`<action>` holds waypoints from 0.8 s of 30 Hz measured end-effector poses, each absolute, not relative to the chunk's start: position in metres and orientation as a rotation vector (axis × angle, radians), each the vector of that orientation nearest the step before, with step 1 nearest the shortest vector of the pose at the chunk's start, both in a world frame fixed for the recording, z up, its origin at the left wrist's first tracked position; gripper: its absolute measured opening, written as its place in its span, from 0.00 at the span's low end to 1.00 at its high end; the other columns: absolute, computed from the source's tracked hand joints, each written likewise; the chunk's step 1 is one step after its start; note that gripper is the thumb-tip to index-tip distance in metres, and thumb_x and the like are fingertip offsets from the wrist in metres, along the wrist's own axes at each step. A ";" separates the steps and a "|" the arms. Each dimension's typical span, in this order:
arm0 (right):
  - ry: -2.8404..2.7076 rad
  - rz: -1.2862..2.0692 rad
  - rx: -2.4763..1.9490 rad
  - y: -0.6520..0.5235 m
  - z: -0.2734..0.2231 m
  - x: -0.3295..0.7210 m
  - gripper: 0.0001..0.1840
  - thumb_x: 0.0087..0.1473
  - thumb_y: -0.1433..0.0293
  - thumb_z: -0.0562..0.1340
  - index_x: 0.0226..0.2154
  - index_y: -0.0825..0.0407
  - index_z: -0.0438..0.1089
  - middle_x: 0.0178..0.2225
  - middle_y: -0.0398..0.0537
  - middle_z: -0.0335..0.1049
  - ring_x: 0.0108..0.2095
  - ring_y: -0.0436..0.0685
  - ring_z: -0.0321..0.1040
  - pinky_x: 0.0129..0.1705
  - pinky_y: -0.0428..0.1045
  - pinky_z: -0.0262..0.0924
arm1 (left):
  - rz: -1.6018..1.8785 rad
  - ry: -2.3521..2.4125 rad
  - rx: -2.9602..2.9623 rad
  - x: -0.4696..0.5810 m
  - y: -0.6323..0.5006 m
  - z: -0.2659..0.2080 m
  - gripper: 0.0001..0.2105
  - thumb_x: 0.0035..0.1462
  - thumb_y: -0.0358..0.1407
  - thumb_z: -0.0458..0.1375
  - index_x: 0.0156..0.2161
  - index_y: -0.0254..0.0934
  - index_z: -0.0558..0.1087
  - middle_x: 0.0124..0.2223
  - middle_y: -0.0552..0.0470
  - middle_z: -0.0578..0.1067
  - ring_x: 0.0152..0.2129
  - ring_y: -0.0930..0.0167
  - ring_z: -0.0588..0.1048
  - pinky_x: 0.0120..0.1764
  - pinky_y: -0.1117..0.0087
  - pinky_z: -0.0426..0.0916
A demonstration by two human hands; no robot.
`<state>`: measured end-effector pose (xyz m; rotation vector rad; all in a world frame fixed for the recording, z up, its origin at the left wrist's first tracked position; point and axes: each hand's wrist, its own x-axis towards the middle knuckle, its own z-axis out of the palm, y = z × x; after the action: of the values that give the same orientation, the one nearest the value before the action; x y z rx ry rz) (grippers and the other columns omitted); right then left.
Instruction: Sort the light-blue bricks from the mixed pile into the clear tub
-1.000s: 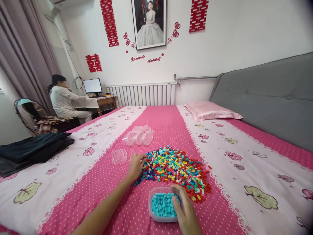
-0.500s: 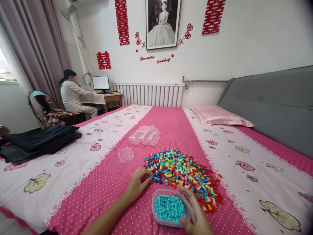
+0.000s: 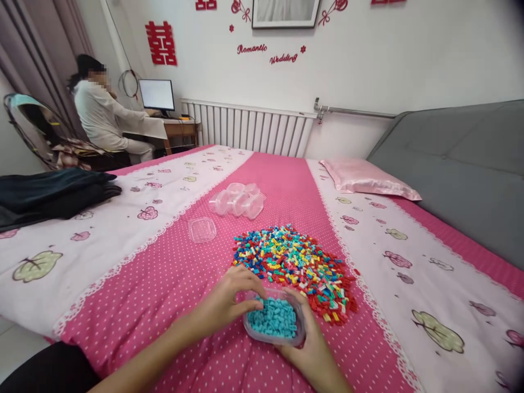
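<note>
Brought left hand (image 3: 239, 288) from the colourful pile (image 3: 292, 265) to the blue blocks (image 3: 278, 316) at the left end of the plastic tub (image 3: 271, 338), grip narrow; cannot tell whether pinching any. Holds tub's right end in right hand (image 3: 310, 339), long axis across, just before the pile.

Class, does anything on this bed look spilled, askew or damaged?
The mixed-colour pile of pieces looks odd: it lies loose and ragged-edged on the bedspread, like a spill, though perhaps deliberately. The turquoise pieces sit inside the tub in the right hand. No damage shows.
</note>
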<state>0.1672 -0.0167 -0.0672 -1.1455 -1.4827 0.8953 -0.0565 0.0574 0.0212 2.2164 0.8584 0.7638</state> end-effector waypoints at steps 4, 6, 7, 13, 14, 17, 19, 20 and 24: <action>-1.529 0.858 -1.155 -0.018 -0.064 0.167 0.38 0.49 0.65 0.69 0.61 0.45 0.57 0.61 0.54 0.60 0.62 0.66 0.59 0.63 0.60 0.58 | 0.679 0.912 2.385 -0.050 0.054 0.023 0.09 0.64 0.44 0.60 0.41 0.47 0.81 0.39 0.52 0.79 0.39 0.65 0.72 0.46 0.64 0.60; -1.542 0.829 -1.151 -0.018 -0.063 0.167 0.37 0.49 0.65 0.68 0.60 0.45 0.58 0.61 0.54 0.60 0.63 0.66 0.59 0.63 0.61 0.57 | 0.615 0.937 2.421 -0.048 0.054 0.024 0.06 0.63 0.41 0.61 0.40 0.47 0.81 0.37 0.54 0.80 0.38 0.65 0.72 0.49 0.62 0.58; -1.544 0.817 -1.150 -0.019 -0.062 0.166 0.37 0.50 0.66 0.68 0.60 0.45 0.58 0.61 0.53 0.60 0.63 0.66 0.59 0.63 0.60 0.57 | 0.583 0.944 2.439 -0.047 0.054 0.025 0.05 0.62 0.40 0.62 0.39 0.47 0.80 0.36 0.55 0.80 0.38 0.65 0.72 0.51 0.61 0.57; -1.584 0.748 -1.144 -0.020 -0.061 0.165 0.37 0.51 0.68 0.68 0.61 0.42 0.57 0.62 0.51 0.59 0.64 0.65 0.56 0.64 0.58 0.57 | 0.432 0.983 2.563 -0.039 0.051 0.033 0.09 0.58 0.29 0.63 0.35 0.48 0.80 0.33 0.56 0.80 0.40 0.63 0.72 0.56 0.54 0.49; -1.593 0.743 -1.142 -0.020 -0.061 0.165 0.37 0.51 0.68 0.69 0.61 0.41 0.56 0.62 0.50 0.59 0.64 0.65 0.56 0.64 0.58 0.57 | 0.409 0.984 2.581 -0.038 0.050 0.033 0.09 0.57 0.28 0.63 0.35 0.48 0.80 0.33 0.56 0.80 0.40 0.63 0.72 0.56 0.54 0.49; -1.612 0.746 -1.140 -0.020 -0.061 0.165 0.37 0.51 0.69 0.68 0.61 0.41 0.56 0.61 0.50 0.59 0.64 0.65 0.56 0.64 0.59 0.57 | 0.370 1.006 2.608 -0.037 0.047 0.035 0.10 0.56 0.27 0.63 0.36 0.48 0.80 0.34 0.57 0.80 0.41 0.64 0.72 0.56 0.54 0.48; -1.621 0.750 -1.132 -0.021 -0.061 0.165 0.37 0.51 0.70 0.67 0.60 0.41 0.57 0.61 0.50 0.58 0.64 0.65 0.55 0.64 0.59 0.56 | 0.398 1.033 2.609 -0.036 0.046 0.035 0.10 0.55 0.27 0.65 0.37 0.46 0.79 0.34 0.57 0.79 0.41 0.66 0.72 0.56 0.56 0.48; -1.622 0.751 -1.128 -0.021 -0.061 0.164 0.37 0.51 0.71 0.67 0.60 0.41 0.57 0.61 0.50 0.58 0.64 0.65 0.56 0.64 0.60 0.56 | 0.412 1.048 2.609 -0.036 0.046 0.035 0.10 0.54 0.26 0.66 0.37 0.45 0.79 0.33 0.57 0.79 0.40 0.67 0.72 0.56 0.56 0.47; -1.623 0.750 -1.132 -0.021 -0.061 0.164 0.37 0.50 0.73 0.66 0.60 0.41 0.56 0.61 0.50 0.58 0.64 0.65 0.55 0.64 0.60 0.56 | 0.354 1.082 2.632 -0.032 0.046 0.033 0.07 0.53 0.29 0.69 0.31 0.45 0.79 0.31 0.59 0.79 0.39 0.68 0.71 0.56 0.55 0.45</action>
<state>0.1639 -0.0208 -0.0610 -1.1318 -1.6234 0.7501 -0.0322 0.0465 0.0330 2.6324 1.0818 0.3537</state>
